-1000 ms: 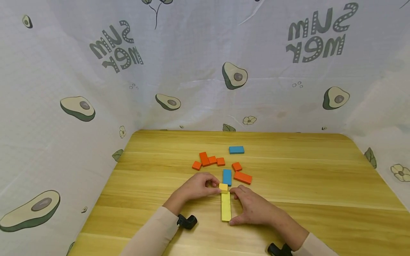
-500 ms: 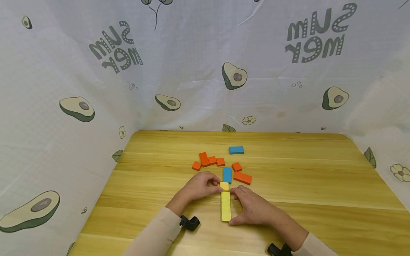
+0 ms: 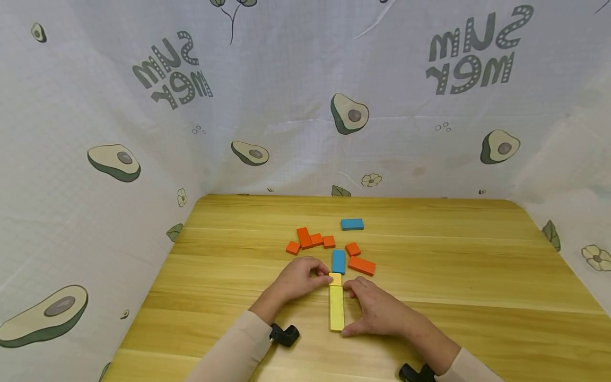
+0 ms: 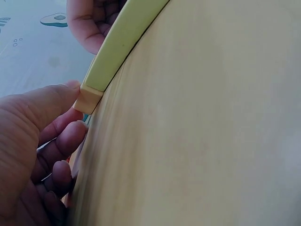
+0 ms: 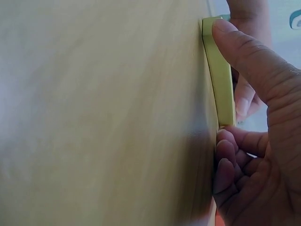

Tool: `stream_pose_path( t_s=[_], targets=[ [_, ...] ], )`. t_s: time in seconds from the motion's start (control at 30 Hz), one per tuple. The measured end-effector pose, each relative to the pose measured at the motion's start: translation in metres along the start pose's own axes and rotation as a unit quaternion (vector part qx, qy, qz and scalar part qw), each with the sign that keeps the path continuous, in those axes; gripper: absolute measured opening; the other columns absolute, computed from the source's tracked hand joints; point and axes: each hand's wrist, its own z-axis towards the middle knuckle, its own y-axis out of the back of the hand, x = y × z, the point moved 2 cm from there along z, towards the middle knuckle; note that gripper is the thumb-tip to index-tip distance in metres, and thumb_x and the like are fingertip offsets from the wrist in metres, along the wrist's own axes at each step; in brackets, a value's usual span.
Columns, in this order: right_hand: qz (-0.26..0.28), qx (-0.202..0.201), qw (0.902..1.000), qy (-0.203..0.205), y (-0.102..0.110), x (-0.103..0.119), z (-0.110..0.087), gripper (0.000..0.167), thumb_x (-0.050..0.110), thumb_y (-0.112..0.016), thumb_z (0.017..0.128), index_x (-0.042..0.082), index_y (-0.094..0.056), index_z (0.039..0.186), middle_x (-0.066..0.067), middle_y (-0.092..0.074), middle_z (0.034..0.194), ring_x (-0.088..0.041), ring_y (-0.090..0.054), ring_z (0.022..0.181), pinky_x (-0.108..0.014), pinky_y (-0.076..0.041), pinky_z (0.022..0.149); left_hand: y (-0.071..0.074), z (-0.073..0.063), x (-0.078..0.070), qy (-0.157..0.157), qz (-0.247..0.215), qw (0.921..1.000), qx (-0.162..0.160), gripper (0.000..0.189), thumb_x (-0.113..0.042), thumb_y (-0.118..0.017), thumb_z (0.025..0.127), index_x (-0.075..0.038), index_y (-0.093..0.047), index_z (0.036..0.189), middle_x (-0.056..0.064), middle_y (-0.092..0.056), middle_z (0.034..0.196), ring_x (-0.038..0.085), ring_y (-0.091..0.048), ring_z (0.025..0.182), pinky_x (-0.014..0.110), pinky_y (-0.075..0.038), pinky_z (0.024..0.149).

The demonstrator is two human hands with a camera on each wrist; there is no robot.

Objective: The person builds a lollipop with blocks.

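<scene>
A small orange-yellow cube-like block [image 3: 335,279] lies at the far end of a long yellow block [image 3: 337,309], the two end to end and in line. My left hand [image 3: 302,277] pinches the small block, its thumb on it in the left wrist view. My right hand [image 3: 377,307] spans the long block lengthwise. Its thumb [image 5: 235,40] presses the near end and its curled index finger reaches the far end. Just beyond the small block, a blue block [image 3: 338,261] continues the same line.
Several orange-red blocks lie beyond the hands, among them a long one [image 3: 361,266] on the right and an upright-lying one [image 3: 304,238] on the left. Another blue block [image 3: 352,224] is farther back on the wooden table [image 3: 453,254]. A printed cloth [image 3: 296,106] hangs behind.
The left hand has shifted slightly right with the small block, which came down from a raised position into line with the long one. The near blue block slid slightly away. The right hand stayed still.
</scene>
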Motion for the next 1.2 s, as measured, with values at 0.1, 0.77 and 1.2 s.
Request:
stream_pose_path(
  t_s=[0.1,0.77,1.2],
  targets=[
    [0.007,0.0,1.0,-0.003,0.0,0.0,0.0,0.093,0.075,-0.078,0.071,0.01,-0.053,0.131,0.008,-0.052,0.111,-0.007,-0.051,0.099,-0.034,-0.05,0.09,0.0,0.0,-0.002,-0.001,-0.001,1.0,-0.002,0.019,-0.038,-0.074,0.094,-0.021,-0.076,0.101,-0.012,-0.067,0.089,0.001,-0.058,0.081,0.022,-0.049,0.079],
    [0.016,-0.004,0.9998,0.007,0.0,0.0,0.001,0.092,0.073,-0.079,0.071,0.009,-0.053,0.131,0.006,-0.054,0.112,-0.007,-0.052,0.1,-0.033,-0.051,0.089,-0.002,-0.008,0.002,0.001,-0.089,0.996,-0.001,0.028,-0.037,-0.075,0.093,-0.019,-0.074,0.115,-0.007,-0.068,0.094,0.005,-0.057,0.077,0.022,-0.049,0.071],
    [0.143,0.021,0.9891,-0.027,0.016,-0.015,0.005,0.071,0.048,-0.082,0.084,0.007,-0.052,0.135,0.005,-0.059,0.101,-0.007,-0.055,0.087,-0.024,-0.048,0.077,-0.006,-0.029,-0.002,-0.118,0.011,0.9928,0.017,0.049,-0.042,-0.081,0.088,-0.023,-0.07,0.132,-0.008,-0.06,0.078,0.002,-0.043,0.072,0.017,-0.033,0.073]
  ],
)
